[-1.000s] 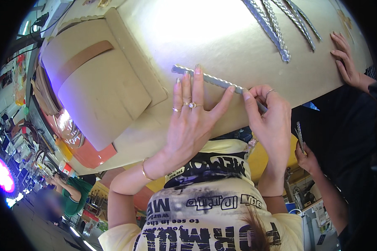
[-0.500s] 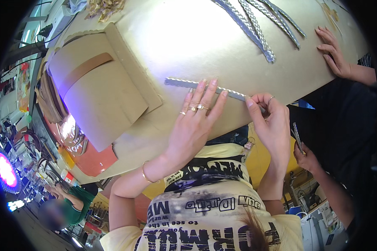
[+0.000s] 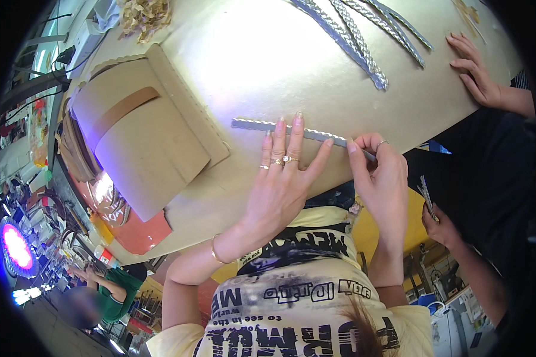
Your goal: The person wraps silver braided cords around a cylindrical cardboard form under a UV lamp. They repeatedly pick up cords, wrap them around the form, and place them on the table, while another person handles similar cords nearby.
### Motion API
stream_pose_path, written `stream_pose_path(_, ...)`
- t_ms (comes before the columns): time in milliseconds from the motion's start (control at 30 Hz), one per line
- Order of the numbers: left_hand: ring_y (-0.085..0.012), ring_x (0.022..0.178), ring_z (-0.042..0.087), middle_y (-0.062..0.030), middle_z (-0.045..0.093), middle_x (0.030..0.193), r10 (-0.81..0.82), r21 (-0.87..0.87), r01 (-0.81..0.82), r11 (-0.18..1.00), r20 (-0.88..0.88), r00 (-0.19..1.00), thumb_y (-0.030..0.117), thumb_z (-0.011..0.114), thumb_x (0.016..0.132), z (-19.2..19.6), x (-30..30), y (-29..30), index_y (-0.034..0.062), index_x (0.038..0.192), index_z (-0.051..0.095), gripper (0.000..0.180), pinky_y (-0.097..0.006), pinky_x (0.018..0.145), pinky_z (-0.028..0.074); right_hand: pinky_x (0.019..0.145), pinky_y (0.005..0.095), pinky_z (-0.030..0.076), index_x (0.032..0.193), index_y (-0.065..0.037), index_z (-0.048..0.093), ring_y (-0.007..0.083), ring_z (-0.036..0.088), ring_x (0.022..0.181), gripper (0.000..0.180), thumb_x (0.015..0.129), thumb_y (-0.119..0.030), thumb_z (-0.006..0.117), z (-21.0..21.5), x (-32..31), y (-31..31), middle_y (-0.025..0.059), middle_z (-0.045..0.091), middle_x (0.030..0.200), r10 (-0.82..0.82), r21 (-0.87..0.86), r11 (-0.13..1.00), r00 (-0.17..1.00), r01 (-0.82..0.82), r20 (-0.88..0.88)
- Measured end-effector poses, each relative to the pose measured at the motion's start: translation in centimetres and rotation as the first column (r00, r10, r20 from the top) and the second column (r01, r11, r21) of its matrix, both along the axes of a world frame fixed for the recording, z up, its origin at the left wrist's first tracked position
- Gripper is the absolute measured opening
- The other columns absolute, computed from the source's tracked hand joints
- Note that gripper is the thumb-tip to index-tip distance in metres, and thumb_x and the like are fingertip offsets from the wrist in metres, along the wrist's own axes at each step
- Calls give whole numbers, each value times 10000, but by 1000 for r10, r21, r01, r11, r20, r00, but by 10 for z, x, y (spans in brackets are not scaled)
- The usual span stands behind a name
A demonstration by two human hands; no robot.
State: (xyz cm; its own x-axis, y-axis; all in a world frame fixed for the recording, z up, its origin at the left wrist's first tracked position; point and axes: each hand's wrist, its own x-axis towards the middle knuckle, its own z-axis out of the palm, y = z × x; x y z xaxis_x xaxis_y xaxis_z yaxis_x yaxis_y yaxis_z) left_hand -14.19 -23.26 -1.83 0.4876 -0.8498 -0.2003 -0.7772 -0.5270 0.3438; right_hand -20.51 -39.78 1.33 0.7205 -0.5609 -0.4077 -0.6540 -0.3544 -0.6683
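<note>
A narrow grey strap (image 3: 254, 124) with a silver braided edge lies on the tan tabletop (image 3: 232, 184) in front of me. My left hand (image 3: 286, 172) rests over it with fingers stretched out and spread, the fingertips pressing along the strap. At the strap's right end my right hand (image 3: 378, 172) pinches it between thumb and fingers. A short bit of that end shows past the pinch. Several more grey straps with silver braid (image 3: 363, 47) lie at the far right of the table.
Brown card sheets with a leather strip (image 3: 125, 110) sit at left, beside a red sheet (image 3: 140, 229). Crumpled tan scraps (image 3: 146, 18) are at the far left. A co-worker's hand (image 3: 479, 74) rests on the table at right; another hand (image 3: 441, 226) holds a braided piece.
My left hand's fingers have spread and shifted slightly along the strap. The strap's right end shows more beyond my right hand's pinch. The view has shifted slightly.
</note>
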Motion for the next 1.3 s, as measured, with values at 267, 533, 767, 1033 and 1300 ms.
stream_pose_path(267,-530,1405,200,-321,183,1537,26,-54,-25,998,19,999,55,533,826,-8,-5,-2,204,1487,359,699,-587,1129,227,600,399,469,903,11,608,310,603,622,170,943,-153,589,2,0,8,175,615,800,32,-141,990,999,-26,44)
stream_pose_path(533,-456,1427,226,-265,223,1548,91,-27,-92,995,-10,996,74,578,799,-3,-16,-9,131,1417,451,633,-553,1135,234,638,426,473,896,13,603,347,602,689,167,936,-148,590,-5,9,5,157,592,861,182,-335,932,979,-141,94)
stream_pose_path(767,-438,1433,226,-263,223,1548,154,-178,-182,967,-163,975,23,572,782,-14,-18,-12,144,1414,467,652,-569,1136,204,602,409,473,878,8,614,335,615,676,193,931,-178,618,-2,13,5,142,601,866,111,-216,972,993,-98,49)
stream_pose_path(1033,-373,1443,253,-232,266,1547,158,-137,-161,977,-37,987,141,623,764,-17,-22,-13,188,1402,493,653,-500,1168,167,635,423,466,846,-8,635,326,615,663,162,881,-164,656,4,20,4,124,621,826,169,-344,925,986,-162,-11)
stream_pose_path(1300,-320,1458,242,-206,254,1563,186,-119,-178,977,59,981,242,660,761,-17,-25,-17,213,1394,501,654,-441,1193,123,638,322,482,846,22,634,233,616,677,153,863,-120,688,12,17,-3,115,625,774,119,-30,993,970,-115,214)
